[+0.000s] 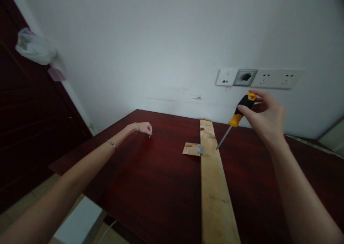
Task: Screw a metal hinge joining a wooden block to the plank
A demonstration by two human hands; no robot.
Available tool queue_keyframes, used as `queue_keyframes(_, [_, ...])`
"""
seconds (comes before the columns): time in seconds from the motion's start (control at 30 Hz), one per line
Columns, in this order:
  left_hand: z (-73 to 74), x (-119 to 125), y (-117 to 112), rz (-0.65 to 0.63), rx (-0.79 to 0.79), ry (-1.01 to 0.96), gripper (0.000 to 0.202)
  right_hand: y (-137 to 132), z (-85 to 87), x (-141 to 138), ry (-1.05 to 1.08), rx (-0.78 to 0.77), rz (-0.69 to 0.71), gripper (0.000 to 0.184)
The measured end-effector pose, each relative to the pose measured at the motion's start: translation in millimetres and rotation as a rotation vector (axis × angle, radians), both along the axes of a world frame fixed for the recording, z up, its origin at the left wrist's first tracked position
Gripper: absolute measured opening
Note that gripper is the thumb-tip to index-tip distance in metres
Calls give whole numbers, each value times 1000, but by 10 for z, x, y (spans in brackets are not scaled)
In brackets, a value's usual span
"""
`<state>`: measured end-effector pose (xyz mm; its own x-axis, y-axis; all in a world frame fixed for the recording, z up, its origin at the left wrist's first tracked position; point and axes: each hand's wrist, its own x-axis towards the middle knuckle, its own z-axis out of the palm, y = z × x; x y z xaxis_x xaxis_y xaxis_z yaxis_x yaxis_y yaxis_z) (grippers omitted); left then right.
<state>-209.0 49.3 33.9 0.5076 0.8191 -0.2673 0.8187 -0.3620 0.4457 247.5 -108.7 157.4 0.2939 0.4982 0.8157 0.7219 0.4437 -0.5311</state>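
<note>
My right hand [268, 116] is closed around the black-and-yellow handle of a screwdriver [243, 106]. Its metal shaft slants down to the left, with the tip at the right edge of a long wooden board [216, 190]; I cannot tell whether it touches. Well to the left, my left hand [145, 127] pinches a small thin piece, apparently a screw [150, 135], just above the dark red tabletop [161, 186]. A short wooden block [191, 149] juts from the board's left side, with a metal hinge [200, 150] where the two meet.
Behind the table rises a white wall [166, 39] with sockets and switches [271, 79] at the right. A dark door [29, 104] with a plastic bag [34, 46] hanging there stands at the left. Below the table's front left edge is a white box [79, 220] beside a white cable [107, 231].
</note>
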Motion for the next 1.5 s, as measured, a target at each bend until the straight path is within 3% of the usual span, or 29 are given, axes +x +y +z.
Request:
queue_keyframes(0.2, [-111, 121, -27, 28, -52, 57, 21, -23, -10, -27, -25, -25, 2, 56])
queue_keyframes(0.53, [-122, 180, -118, 57, -43, 76, 20, -3, -24, -27, -33, -43, 5, 56])
queue_keyframes(0.7, [-67, 182, -149, 67, -16, 64, 21, -11, -23, -17, -23, -27, 14, 56])
queue_keyframes(0.8, [35, 265, -134, 86, 98, 14, 22, 2, -29, -11, -23, -17, 22, 55])
queue_keyframes(0.93, [225, 643, -124, 83, 308, -150, 36, 40, -67, -51, -3, -44, 134, 56])
queue_keyframes(1.07, [341, 1294, -238, -116, 276, -246, 56, 77, -161, -168, 20, -52, 241, 56])
queue_keyframes(1.23, [221, 2072, -521, -403, 157, -20, 108, 96, -280, -311, -9, -9, 333, 53])
queue_keyframes(1.37, [77, 2371, -669, -457, 153, 90, 112, 83, -310, -327, -43, -12, 368, 52])
queue_keyframes(1.5, [7, 2378, -688, -450, 160, 111, 105, 55, -320, -303, -63, -65, 419, 52])
